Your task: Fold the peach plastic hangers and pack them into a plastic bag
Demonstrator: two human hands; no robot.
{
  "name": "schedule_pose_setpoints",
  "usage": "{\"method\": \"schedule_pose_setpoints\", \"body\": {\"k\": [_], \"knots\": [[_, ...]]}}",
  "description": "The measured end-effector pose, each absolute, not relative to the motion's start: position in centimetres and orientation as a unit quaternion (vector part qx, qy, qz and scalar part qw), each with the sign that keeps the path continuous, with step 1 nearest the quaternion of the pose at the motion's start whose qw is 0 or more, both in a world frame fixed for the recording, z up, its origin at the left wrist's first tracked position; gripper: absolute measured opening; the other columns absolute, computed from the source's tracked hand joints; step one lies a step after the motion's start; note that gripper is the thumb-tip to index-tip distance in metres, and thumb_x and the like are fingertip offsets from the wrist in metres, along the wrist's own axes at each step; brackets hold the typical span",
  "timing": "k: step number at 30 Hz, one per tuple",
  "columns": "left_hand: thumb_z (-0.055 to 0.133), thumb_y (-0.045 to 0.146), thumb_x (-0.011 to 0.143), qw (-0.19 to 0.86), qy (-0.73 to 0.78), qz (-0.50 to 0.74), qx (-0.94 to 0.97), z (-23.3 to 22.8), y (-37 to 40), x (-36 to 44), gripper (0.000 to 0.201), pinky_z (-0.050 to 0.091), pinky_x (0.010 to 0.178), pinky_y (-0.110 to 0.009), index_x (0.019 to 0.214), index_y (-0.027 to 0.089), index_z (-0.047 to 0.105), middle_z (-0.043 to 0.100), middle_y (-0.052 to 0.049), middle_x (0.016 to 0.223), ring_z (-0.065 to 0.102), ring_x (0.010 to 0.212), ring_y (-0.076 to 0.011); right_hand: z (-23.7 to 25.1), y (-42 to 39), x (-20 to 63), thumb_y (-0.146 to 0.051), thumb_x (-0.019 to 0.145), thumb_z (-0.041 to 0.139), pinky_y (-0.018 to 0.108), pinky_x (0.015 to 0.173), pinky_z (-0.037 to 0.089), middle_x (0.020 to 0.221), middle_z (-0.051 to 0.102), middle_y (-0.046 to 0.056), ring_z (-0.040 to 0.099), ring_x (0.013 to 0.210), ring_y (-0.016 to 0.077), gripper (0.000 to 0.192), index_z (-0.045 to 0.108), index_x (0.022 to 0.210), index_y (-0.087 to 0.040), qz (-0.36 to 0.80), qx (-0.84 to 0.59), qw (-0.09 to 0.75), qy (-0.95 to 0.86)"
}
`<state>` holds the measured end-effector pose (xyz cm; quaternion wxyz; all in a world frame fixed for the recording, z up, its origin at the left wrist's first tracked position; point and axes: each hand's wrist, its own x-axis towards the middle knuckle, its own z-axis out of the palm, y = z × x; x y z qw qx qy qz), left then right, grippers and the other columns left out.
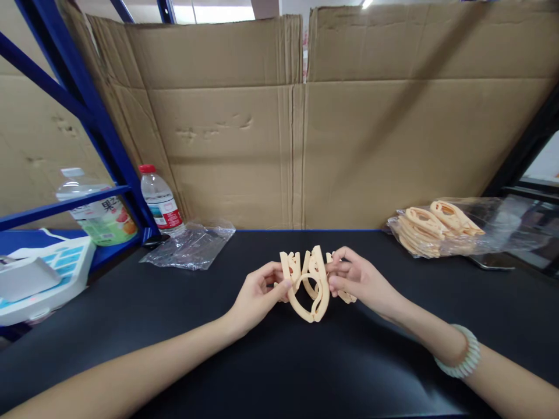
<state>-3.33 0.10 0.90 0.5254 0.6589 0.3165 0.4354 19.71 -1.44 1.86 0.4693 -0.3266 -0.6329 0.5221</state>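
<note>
A beige plastic folding hanger (322,291) is held up in front of me above the black table, its two arms folded upward into a rounded loop. My left hand (263,291) is closed on its left side, thumb in front and fingers behind. At the right side, my right hand (356,279) has thumb and fingers pinched against the hanger's edge. Other beige parts of the same kind (347,295) show behind it and beside the right fingers. Whether these are joined to the front piece is hidden.
More beige hangers (423,230) lie in a clear bag at the right. A crumpled clear bag (192,247) and a red-capped bottle (161,201) stand at the back left. A white-and-blue plastic object (56,273) sits far left. Cardboard (227,128) walls the back.
</note>
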Motion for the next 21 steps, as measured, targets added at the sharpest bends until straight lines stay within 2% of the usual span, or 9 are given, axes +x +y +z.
{"method": "schedule_pose_setpoints", "body": {"k": [4,6,9,12,15,21], "knots": [[0.066,0.033,0.080,0.523,0.306,0.436,0.666,0.6,0.2,-3.4,0.027,0.052,0.063,-0.025,0.101,0.016,0.063,0.061,-0.005,0.084,0.057,0.078,-0.0163,2.4,-2.0,19.8,-0.035,0.081,0.065,0.029,0.069,0.050,0.078,0.060,0.001,0.057,0.069,0.0131,0.018,0.060,0.085,-0.018,0.489,-0.335,0.393,-0.703],[0.066,0.032,0.080,0.522,0.305,0.440,0.664,0.6,0.2,-3.4,0.029,0.052,0.063,-0.025,0.103,0.016,0.063,0.063,-0.005,0.086,0.058,0.078,-0.0164,2.5,-2.1,19.9,-0.034,0.083,0.062,0.030,0.072,0.049,0.076,0.060,0.001,0.057,0.071,0.0137,0.021,0.064,0.096,-0.018,0.495,-0.337,0.353,-0.719],[0.065,0.031,0.080,0.517,0.299,0.440,0.671,0.9,0.1,-3.3,0.032,0.053,0.063,-0.027,0.109,0.017,0.063,0.063,-0.008,0.096,0.058,0.079,-0.0172,2.6,-2.3,19.9,-0.033,0.085,0.060,0.032,0.076,0.048,0.079,0.062,0.001,0.058,0.075,0.0144,0.030,0.063,0.110,-0.018,0.517,-0.324,0.315,-0.727],[0.064,0.031,0.081,0.515,0.294,0.434,0.679,1.1,-0.2,-3.2,0.032,0.054,0.067,-0.029,0.110,0.017,0.063,0.064,-0.008,0.098,0.060,0.084,-0.0196,2.6,-2.7,19.8,-0.032,0.086,0.060,0.032,0.080,0.047,0.087,0.062,0.003,0.058,0.081,0.0143,0.035,0.059,0.119,-0.020,0.528,-0.297,0.309,-0.734],[0.064,0.032,0.081,0.518,0.296,0.430,0.678,1.2,-0.2,-3.2,0.032,0.054,0.068,-0.029,0.109,0.017,0.063,0.065,-0.007,0.090,0.061,0.085,-0.0206,2.7,-2.9,19.8,-0.031,0.086,0.060,0.031,0.080,0.047,0.090,0.061,0.003,0.057,0.083,0.0141,0.039,0.056,0.123,-0.020,0.537,-0.276,0.300,-0.738],[0.062,0.037,0.082,0.527,0.338,0.434,0.648,1.0,0.2,-3.3,0.039,0.054,0.063,-0.026,0.113,0.015,0.059,0.066,-0.007,0.089,0.062,0.078,-0.0179,2.7,-2.6,19.9,-0.030,0.084,0.062,0.032,0.082,0.048,0.102,0.060,0.005,0.057,0.087,0.0147,0.028,0.059,0.109,-0.019,0.490,-0.303,0.338,-0.745]]}}
